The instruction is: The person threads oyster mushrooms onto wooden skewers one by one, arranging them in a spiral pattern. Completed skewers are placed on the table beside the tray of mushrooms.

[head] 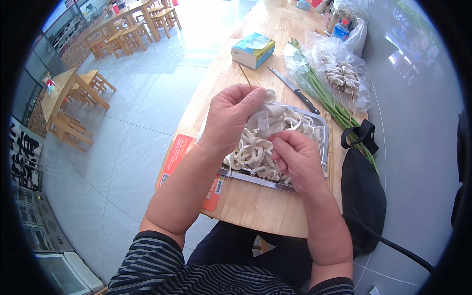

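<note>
Pale oyster mushroom pieces [266, 120] are threaded on a thin wooden skewer [243, 73] above a metal tray. My left hand [236, 114] pinches the upper mushrooms and the skewer, whose bare end sticks out up and to the left. Lower down, my right hand [297, 156] grips the other end, where the skewer is mostly hidden by fingers and mushroom. Beneath both hands, the shallow metal tray [263, 183] holds a heap of torn oyster mushrooms [250, 155]. My forearms cover parts of its near side.
A knife [295, 90] with a black handle lies beyond the tray. Right of it are green stalks [322, 92], plastic-bagged mushroom skewers [343, 79] and bare skewers [333, 155]. A tissue box [253, 50] stands farther back. An orange printed mat [179, 153] lies left.
</note>
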The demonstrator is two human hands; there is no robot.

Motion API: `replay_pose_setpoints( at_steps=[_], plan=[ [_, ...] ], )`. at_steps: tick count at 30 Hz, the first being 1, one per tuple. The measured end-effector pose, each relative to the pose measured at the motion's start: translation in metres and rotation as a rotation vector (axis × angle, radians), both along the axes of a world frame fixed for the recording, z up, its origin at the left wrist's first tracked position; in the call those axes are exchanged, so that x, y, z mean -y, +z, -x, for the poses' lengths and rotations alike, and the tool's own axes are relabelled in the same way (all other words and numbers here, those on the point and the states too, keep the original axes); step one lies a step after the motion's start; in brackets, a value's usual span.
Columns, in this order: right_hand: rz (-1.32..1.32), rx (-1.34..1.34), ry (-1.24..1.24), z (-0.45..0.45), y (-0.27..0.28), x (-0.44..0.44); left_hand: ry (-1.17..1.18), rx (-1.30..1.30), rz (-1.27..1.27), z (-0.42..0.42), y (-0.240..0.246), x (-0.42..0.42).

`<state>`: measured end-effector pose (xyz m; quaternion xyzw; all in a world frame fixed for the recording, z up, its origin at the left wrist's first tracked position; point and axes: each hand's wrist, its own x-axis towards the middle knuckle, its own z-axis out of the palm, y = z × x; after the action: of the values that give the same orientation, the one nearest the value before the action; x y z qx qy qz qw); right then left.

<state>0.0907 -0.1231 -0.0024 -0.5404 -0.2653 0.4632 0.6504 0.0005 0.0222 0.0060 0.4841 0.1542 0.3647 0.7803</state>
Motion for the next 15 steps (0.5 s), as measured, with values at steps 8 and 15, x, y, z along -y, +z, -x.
replay_pose_setpoints(
  at_steps=[8, 15],
  plan=[
    [0.025, 0.104, 0.008, -0.001, 0.002, 0.001, 0.065, -0.023, -0.156, 0.000, 0.000, -0.005],
    [-0.066, 0.182, -0.129, 0.005, -0.007, -0.005, 0.052, 0.018, -0.098, -0.003, -0.001, -0.001]
  ],
)
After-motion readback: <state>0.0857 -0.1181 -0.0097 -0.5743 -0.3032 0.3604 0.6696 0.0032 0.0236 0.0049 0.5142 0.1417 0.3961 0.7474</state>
